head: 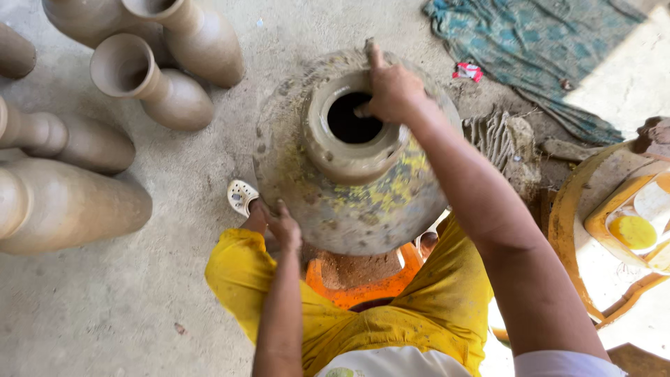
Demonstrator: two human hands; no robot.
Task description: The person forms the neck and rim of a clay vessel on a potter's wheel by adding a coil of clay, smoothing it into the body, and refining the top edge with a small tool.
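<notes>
The right hand (391, 87) is curling over the rim of the big clay pot (349, 181), fingers hooked on the mouth's edge and the thumb dipping just inside the dark opening, a closed pinch on the wet lip, by the look of it to work that rim between thumb and fingers. The left hand (283, 225) is pressing open and flat against the pot's lower wall, seemingly bracing it so it is not shifting under the other hand's pressure. The pot itself is sitting between the person's knees on an orange stand (363, 283), tucked close over the yellow trousers (433, 300) where both arms can reach around it; its wall is looking rough, blotched with yellow. A white sandal (241, 195) is peeking out just beside the pot's left flank. All of this is happening low on a dusty grey concrete floor (125, 307). Finished unfired vases (153, 84) are lying and standing well apart at the upper left, a teal cloth (530, 49) is sprawling at the upper right, and a yellow basin (631, 223) is sitting at the right edge.
</notes>
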